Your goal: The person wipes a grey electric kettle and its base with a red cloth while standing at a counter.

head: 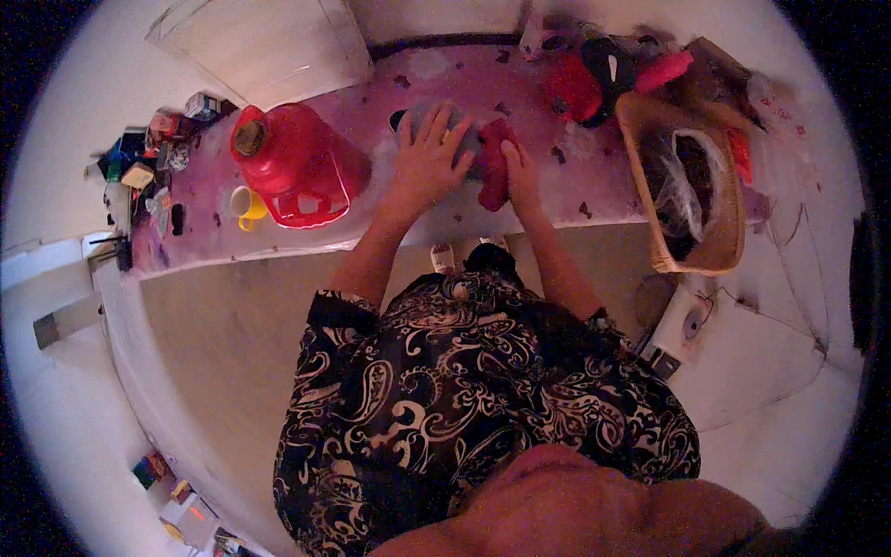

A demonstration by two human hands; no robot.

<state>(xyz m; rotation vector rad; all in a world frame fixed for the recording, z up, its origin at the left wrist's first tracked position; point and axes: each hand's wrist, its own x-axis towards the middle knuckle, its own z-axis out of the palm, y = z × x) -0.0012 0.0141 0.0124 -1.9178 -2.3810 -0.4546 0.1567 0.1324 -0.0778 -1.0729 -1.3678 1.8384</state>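
Observation:
My left hand (433, 153) lies palm down with its fingers spread on a grey, rounded thing (468, 139), most of which it hides. Close by on the right, my right hand (523, 174) grips the side of a dark red, elongated item (494, 167), perhaps folded cloth, with the thumb over its edge. Both rest on a table with a purple patterned cover (418, 69). A small dark object (397, 120) shows just left of my left fingers. The grey thing's exact kind is hard to tell.
A large red plastic container (306, 139) and a yellow mug (249, 207) stand to the left. Small boxes and other items (139, 174) crowd the left end. On the right, a woven basket (661, 244) holds clear plastic. Red, black and pink things (574, 87) lie behind it.

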